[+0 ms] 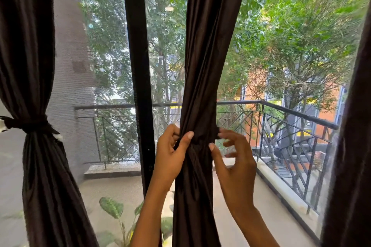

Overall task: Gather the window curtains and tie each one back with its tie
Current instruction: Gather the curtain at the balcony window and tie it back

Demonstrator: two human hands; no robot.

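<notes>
**Curtains: soft, slack cloth that wants gripping at the waist**

Curtains of dark brown fabric hang across a tall window, and the middle curtain (208, 50) is the one in hand. It hangs gathered into a narrow bundle just right of the black window frame (138, 66), with both hands on it at its waist. The left hand (170, 152) grips the bundle from the left, thumb laid across the front folds and fingers curled round behind. The right hand (232, 158) pinches a dark strip of cloth, most likely the tie (215, 133), at the right edge of the bundle; its lower fingers are loose and apart.

The cloth looks light, limp and slightly sheeny, so it probably slides against itself and spreads open the moment the grip loosens. It has no stiffness to hold a shape, and nothing about it seems fragile. The sensible place to hold it is where the hands are now, at the narrowest part of the gather, with one hand squeezing the folds while the other works the tie round. The tie itself appears to be the same soft fabric, so a knot likely needs a firm pull to stay.

Counted: three curtains are visible. The left curtain (30, 56) is already cinched by its own tie (30, 124). The right curtain (353, 146) shows only as an edge, and whether it is tied cannot be told. Two ties are seen, and two hands
</notes>
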